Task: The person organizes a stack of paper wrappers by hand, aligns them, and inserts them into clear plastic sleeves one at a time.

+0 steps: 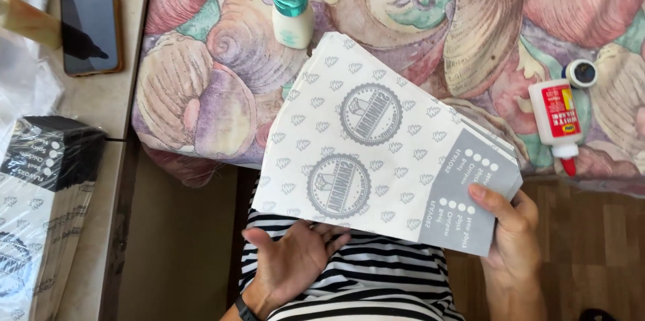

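Head view is showing two glue bottles, one phone; right hand is pinching the white-and-grey patterned paper bags, left hand is lying open beneath.

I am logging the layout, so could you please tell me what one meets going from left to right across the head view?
Wrapped stack of printed sheets → dark phone → teal-capped bottle → printed paper sheets → right hand → glue bottle.

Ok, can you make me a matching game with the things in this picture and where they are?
Things:
1. phone
2. glue bottle
3. teal-capped bottle
4. printed paper sheets

Places:
A. held in both hands
B. lying on the shell-patterned cloth at the right
C. lying on the side table at the left
D. on the cloth just above the sheets

Pairs: 1-C, 2-B, 3-D, 4-A
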